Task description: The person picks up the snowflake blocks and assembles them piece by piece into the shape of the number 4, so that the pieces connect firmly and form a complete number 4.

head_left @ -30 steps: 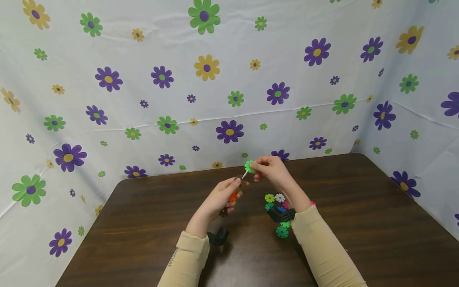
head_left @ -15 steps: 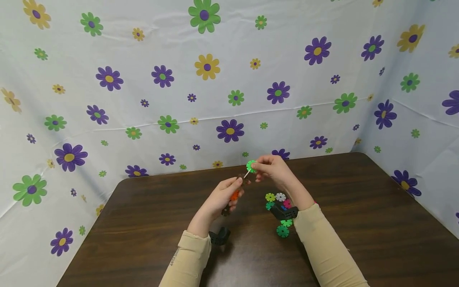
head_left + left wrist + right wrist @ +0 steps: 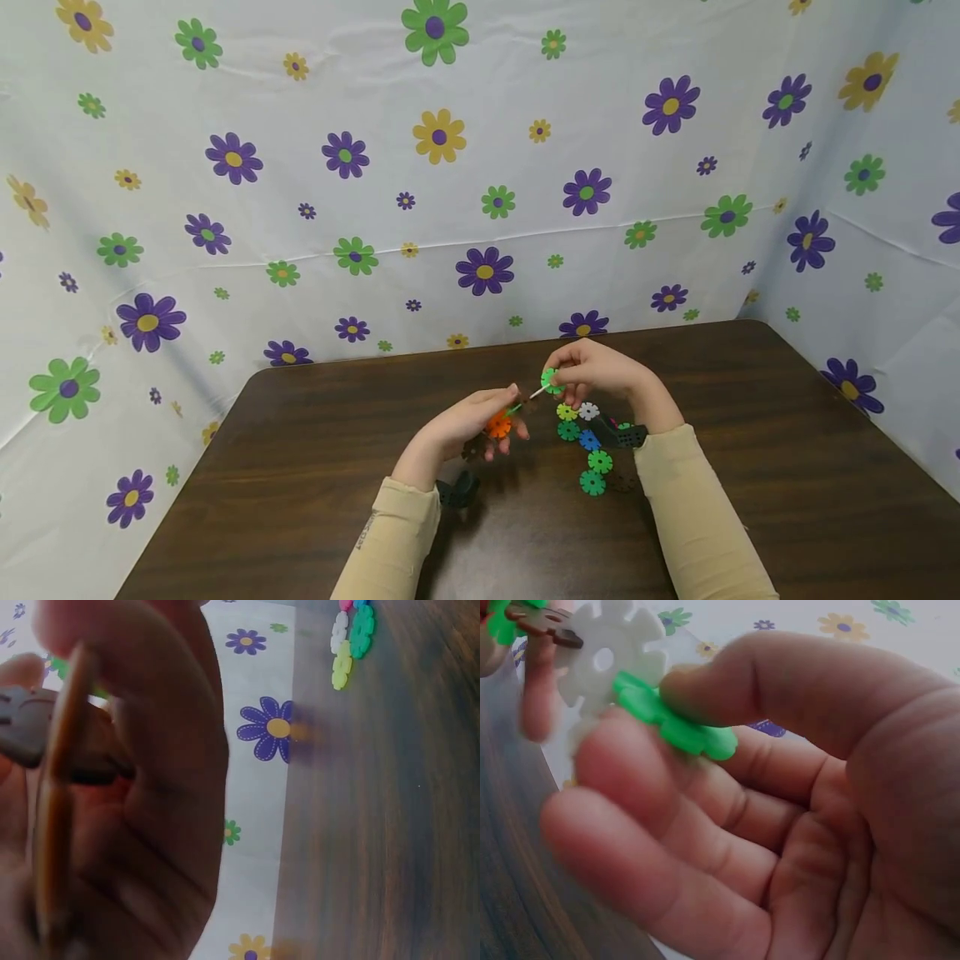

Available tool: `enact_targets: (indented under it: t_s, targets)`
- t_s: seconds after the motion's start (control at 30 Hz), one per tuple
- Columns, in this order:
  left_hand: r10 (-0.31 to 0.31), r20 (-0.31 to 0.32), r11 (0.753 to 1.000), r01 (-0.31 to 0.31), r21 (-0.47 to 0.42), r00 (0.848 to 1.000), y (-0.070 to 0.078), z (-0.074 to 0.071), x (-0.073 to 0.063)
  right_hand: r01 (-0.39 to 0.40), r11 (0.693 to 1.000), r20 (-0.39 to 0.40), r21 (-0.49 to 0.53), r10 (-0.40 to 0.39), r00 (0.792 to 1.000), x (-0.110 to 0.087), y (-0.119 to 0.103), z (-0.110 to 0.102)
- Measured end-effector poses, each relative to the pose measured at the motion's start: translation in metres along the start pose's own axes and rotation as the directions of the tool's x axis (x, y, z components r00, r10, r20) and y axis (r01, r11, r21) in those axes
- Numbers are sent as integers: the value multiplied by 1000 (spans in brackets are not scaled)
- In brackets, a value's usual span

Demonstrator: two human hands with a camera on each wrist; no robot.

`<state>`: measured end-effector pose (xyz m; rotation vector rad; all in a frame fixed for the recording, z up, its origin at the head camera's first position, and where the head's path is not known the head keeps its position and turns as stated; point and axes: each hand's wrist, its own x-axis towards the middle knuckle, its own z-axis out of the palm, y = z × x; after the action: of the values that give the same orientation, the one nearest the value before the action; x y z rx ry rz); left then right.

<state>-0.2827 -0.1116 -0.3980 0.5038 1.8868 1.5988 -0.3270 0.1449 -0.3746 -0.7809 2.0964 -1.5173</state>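
A chain of interlocking flower-shaped plastic discs spans both hands. My left hand (image 3: 461, 425) holds its lower part, where an orange disc (image 3: 498, 426) shows beside the fingers; a small green disc (image 3: 513, 409) sits just above it. In the left wrist view the orange disc (image 3: 54, 855) appears edge-on, near a brown disc (image 3: 30, 720). My right hand (image 3: 606, 367) pinches a bright green disc (image 3: 551, 381) at the upper end between thumb and fingertips. That disc is slotted into a white disc (image 3: 630, 656), which meets a brown disc (image 3: 544, 622).
Loose discs lie on the dark wooden table (image 3: 315, 467) below my right wrist: yellow (image 3: 567, 412), white (image 3: 588, 411), blue (image 3: 589, 439) and several green (image 3: 592, 482). Black wrist cameras hang under both wrists. A flower-patterned cloth (image 3: 300, 208) stands behind the table.
My right hand has moved down and to the right with the green disc. The left hand has turned and lowered slightly, its fingers loosening so more of the orange disc shows.
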Motion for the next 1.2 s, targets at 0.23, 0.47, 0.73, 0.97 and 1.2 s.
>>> enact_targets:
  t_s: [0.23,0.47,0.73,0.97,1.2]
  targets:
    - [17,-60,998,-21,-58,998,1,-4,1,4,996,-31,89,-1,1000,1,11,-7]
    - [176,-377,939,-270,-212,909,5,-11,-3,46,964,-224,261,15,974,-2,18,-14]
    - [235,-568,817,-477,-325,789,7,-9,0,128,900,-356,416,32,934,4,10,-6]
    - [300,-516,827,-488,-278,803,7,-1,5,130,912,-395,390,38,918,22,-1,23]
    - [325,-578,800,-544,-254,748,9,4,5,72,957,-358,279,34,933,31,-7,44]
